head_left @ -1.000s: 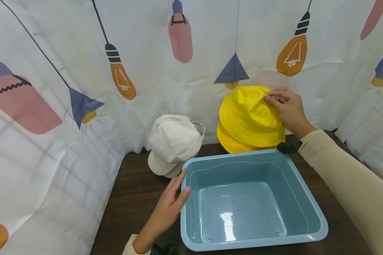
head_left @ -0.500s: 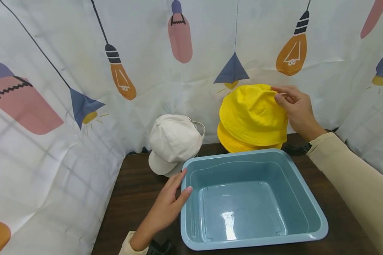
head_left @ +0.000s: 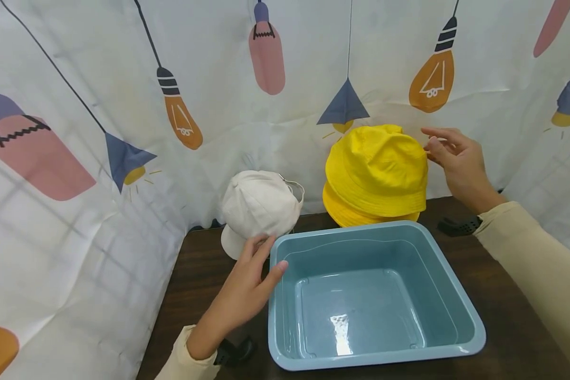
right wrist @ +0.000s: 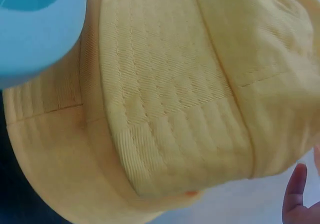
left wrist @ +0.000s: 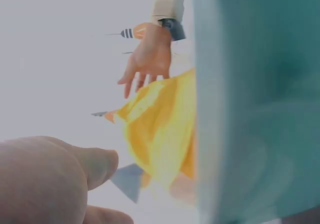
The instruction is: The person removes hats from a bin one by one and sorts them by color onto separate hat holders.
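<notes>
Two yellow bucket hats are stacked at the back of the table, the upper hat [head_left: 375,171] resting on the lower hat [head_left: 344,207]. Just right of them, apart from the fabric, my right hand [head_left: 463,161] hovers with loosely bent fingers and nothing held. In the right wrist view the stitched yellow brim [right wrist: 165,134] fills most of the picture. A cream baseball cap [head_left: 261,203] sits left of the hats. My left hand [head_left: 244,290] lies along the left rim of a blue plastic basin [head_left: 375,363], its fingertips by the cap's front, partly covering its brim.
The basin has nothing in it and takes up the front middle of the dark wooden table [head_left: 195,269]. A white curtain [head_left: 209,63] printed with lamps and bulbs hangs close behind the hats and along both sides.
My right hand has let go of the upper yellow hat's crown and drawn away to the right. My left hand has shifted slightly up toward the cream cap. The hats stay put.
</notes>
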Action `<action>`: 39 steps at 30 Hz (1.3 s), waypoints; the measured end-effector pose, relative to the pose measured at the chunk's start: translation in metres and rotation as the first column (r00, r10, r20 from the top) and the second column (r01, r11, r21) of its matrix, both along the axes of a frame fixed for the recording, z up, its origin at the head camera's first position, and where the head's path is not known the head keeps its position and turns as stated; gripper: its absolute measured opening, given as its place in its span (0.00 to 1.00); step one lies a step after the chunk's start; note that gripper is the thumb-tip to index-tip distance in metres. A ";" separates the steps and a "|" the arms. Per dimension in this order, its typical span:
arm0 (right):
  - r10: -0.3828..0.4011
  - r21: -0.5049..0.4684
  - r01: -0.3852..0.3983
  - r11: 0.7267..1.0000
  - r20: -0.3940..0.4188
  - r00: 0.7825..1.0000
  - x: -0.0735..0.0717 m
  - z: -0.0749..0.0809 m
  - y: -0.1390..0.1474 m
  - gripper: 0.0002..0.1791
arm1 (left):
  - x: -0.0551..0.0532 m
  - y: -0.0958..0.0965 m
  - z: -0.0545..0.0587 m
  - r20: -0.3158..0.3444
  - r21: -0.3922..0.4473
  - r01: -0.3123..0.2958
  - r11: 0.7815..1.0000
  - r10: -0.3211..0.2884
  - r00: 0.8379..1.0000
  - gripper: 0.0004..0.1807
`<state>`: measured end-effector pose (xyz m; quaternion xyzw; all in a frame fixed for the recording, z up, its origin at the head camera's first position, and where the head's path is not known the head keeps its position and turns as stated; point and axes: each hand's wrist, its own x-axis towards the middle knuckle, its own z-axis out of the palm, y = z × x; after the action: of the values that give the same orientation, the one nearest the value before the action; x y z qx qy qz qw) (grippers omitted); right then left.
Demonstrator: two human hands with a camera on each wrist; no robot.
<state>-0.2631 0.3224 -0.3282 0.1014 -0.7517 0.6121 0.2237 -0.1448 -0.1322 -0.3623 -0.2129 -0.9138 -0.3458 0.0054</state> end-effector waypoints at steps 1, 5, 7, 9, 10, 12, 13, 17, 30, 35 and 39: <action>0.012 -0.031 -0.012 0.999 -0.001 1.000 0.002 0.001 0.001 0.21 | -0.003 0.002 0.007 -0.007 -0.018 0.009 1.000 -0.009 1.000 0.38; 0.036 -0.115 -0.035 0.993 0.003 0.999 0.009 0.004 0.005 0.24 | -0.021 0.013 0.037 -0.035 -0.078 0.074 0.994 -0.077 0.996 0.36; 0.057 -0.165 -0.056 0.985 0.003 0.998 0.011 0.004 0.006 0.25 | -0.034 0.021 0.049 -0.041 -0.093 0.118 0.989 -0.122 0.992 0.33; 0.053 -0.164 -0.050 0.985 0.011 0.999 0.014 0.004 0.008 0.25 | -0.049 0.030 0.062 -0.034 -0.093 0.165 0.982 -0.169 0.985 0.30; 0.045 -0.155 -0.042 0.987 0.017 0.999 0.014 0.003 0.010 0.25 | -0.058 0.036 0.067 -0.032 -0.094 0.184 0.978 -0.188 0.982 0.29; 0.034 -0.147 -0.029 0.989 0.031 0.999 0.015 0.001 0.013 0.25 | -0.075 0.048 0.076 -0.033 -0.103 0.211 0.972 -0.216 0.976 0.28; 0.015 -0.119 -0.009 0.993 0.045 0.999 0.015 0.000 0.015 0.25 | -0.084 0.054 0.080 -0.033 -0.110 0.220 0.969 -0.225 0.974 0.28; -0.038 -0.050 0.043 0.998 0.101 0.994 0.016 -0.007 0.020 0.26 | -0.114 0.082 0.086 -0.046 -0.157 0.223 0.962 -0.232 0.972 0.29; -0.111 0.155 0.082 0.984 0.191 0.975 -0.006 -0.033 0.029 0.26 | -0.153 0.147 0.060 -0.225 -0.023 0.124 0.992 -0.126 0.966 0.28; -0.092 0.147 0.074 0.986 0.115 0.989 -0.009 -0.038 0.023 0.22 | -0.155 0.159 0.057 -0.246 0.040 0.118 0.992 -0.105 0.964 0.25; -0.049 0.043 0.046 0.998 0.076 0.996 -0.011 -0.040 0.019 0.18 | -0.161 0.166 0.055 -0.297 0.073 0.101 0.992 -0.075 0.952 0.21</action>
<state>-0.2744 0.3413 -0.3677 0.0644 -0.7743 0.5946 0.2068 -0.3063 0.0333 -0.3076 -0.3020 -0.8765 -0.3498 0.1351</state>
